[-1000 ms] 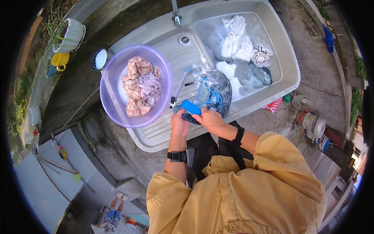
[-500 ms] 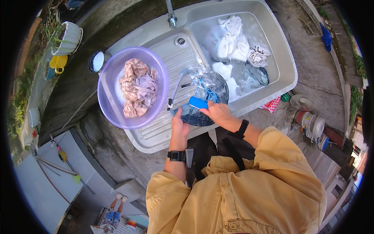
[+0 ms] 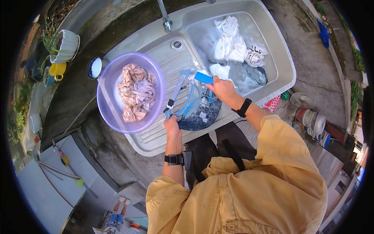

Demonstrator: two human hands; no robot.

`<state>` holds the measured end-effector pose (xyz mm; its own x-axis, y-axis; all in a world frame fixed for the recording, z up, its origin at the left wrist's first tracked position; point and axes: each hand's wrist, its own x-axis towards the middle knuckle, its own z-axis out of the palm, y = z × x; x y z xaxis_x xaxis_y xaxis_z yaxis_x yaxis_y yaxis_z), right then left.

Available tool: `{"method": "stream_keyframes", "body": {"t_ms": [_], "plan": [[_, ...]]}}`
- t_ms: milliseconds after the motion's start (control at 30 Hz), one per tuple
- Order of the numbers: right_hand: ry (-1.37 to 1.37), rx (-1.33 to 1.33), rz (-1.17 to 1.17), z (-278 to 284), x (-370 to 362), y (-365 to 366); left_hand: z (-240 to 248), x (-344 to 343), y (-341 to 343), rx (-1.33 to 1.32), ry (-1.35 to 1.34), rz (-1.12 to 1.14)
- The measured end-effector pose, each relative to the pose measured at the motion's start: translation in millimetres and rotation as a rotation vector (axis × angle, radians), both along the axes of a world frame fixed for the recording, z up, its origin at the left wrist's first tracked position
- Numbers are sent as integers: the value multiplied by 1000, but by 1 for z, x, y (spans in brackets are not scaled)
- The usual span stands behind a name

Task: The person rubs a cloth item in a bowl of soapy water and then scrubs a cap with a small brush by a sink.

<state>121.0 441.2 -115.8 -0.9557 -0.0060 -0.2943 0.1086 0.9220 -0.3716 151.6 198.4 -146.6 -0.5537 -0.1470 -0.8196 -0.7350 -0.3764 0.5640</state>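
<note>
In my right hand point(image 3: 224, 90) is a blue scrubbing brush point(image 3: 203, 77), raised over the upper part of a wet, dark blue cloth item point(image 3: 202, 119). This item has a rounded edge, light-blue trim, suds and a pale strap with a buckle point(image 3: 170, 103); I cannot tell its exact kind. My left hand point(image 3: 172, 125) grips its left end, beside the buckle, thumb and fingers closed. It lies on the ribbed drainboard point(image 3: 150, 136) by the basin. White clothes point(image 3: 228, 41) soak in the cloudy water of the basin point(image 3: 286, 64).
A purple tub point(image 3: 102, 93) with pinkish clothes point(image 3: 134, 93) stands on the drainboard's left, a small dark-rimmed bowl point(image 3: 96, 68) behind it. The tap point(image 3: 167, 24) hangs over the sink's back edge. Stacked buckets point(image 3: 311, 119) stand at right.
The brush in my right hand has moved up and away from me across the dark cloth item. The item's blue trim and suds show more now. My left hand has shifted slightly left and nearer.
</note>
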Motion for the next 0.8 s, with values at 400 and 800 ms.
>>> {"method": "stream_keyframes", "body": {"t_ms": [400,800], "plan": [[23,89,-122,6,-17,15,-18,2,-15,-105,176,-139],[-16,-33,-8,-7,72,-14,12,26,36,436,-62,74]]}}
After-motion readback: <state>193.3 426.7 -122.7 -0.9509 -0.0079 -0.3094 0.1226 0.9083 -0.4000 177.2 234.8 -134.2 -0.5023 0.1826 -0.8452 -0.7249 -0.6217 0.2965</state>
